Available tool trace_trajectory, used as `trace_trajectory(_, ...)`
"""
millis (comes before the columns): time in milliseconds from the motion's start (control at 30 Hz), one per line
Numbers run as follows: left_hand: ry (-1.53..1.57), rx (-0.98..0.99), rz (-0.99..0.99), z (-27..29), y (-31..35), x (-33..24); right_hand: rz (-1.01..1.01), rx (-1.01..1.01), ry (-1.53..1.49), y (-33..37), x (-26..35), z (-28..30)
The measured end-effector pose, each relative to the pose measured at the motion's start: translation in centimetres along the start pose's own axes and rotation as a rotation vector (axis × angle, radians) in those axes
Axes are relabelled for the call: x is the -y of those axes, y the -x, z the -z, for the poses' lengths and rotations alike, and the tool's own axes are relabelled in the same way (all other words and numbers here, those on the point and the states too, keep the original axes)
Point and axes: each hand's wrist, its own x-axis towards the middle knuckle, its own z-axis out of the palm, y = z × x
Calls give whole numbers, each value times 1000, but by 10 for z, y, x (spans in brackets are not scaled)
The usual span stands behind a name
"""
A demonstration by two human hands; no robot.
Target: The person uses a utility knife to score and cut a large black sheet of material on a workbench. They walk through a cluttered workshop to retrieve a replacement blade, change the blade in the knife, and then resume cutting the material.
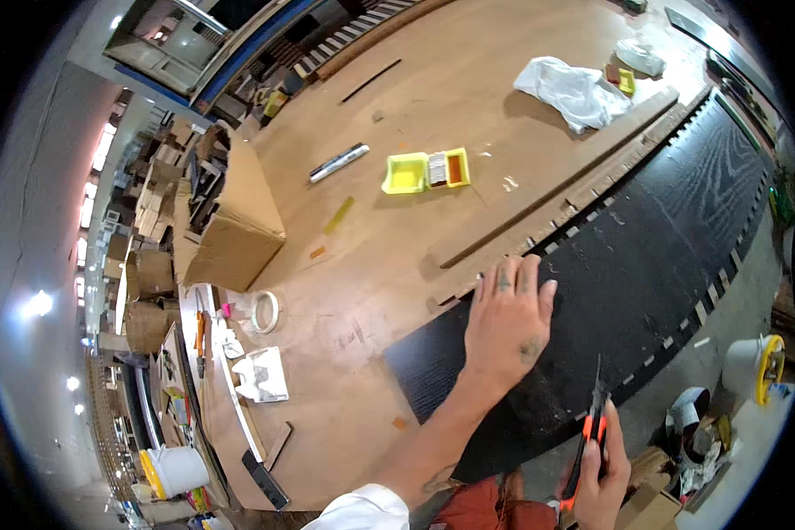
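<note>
A long, curved black wood-grain panel (654,230) reaches from the middle toward the upper right, with small pale pieces spaced along both long edges. My left hand (506,331) lies palm down on it by the far edge, fingers stretched out and slightly apart, gripping nothing. In my right hand (605,473), at the panel's near edge, is a utility knife (594,433) with an orange and black handle. Its thin blade points up and away, over the panel's near edge. The fingers are wrapped round the handle, partly hidden by the lower rim.
The panel rests on a brown worktable (353,291). Around it are a yellow box (406,174), a marker-like silver tube (338,162), a tape roll (265,312), a cardboard box (230,221), a white plastic bag (570,93) and a long wooden strip (556,181). A white bucket (751,369) stands at right.
</note>
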Motion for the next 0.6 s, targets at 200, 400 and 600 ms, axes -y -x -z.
trace_trajectory(200, 58, 86, 70, -6, -3, -12, -151, -56, 32, 28, -11, 16)
trace_trajectory(400, 74, 68, 68, -3, -2, -23, -29, -47, 58, 24, -15, 27)
trace_trajectory(600, 35, 48, 4, 3, -1, -35, 60, -55, -5, 8, 10, 26)
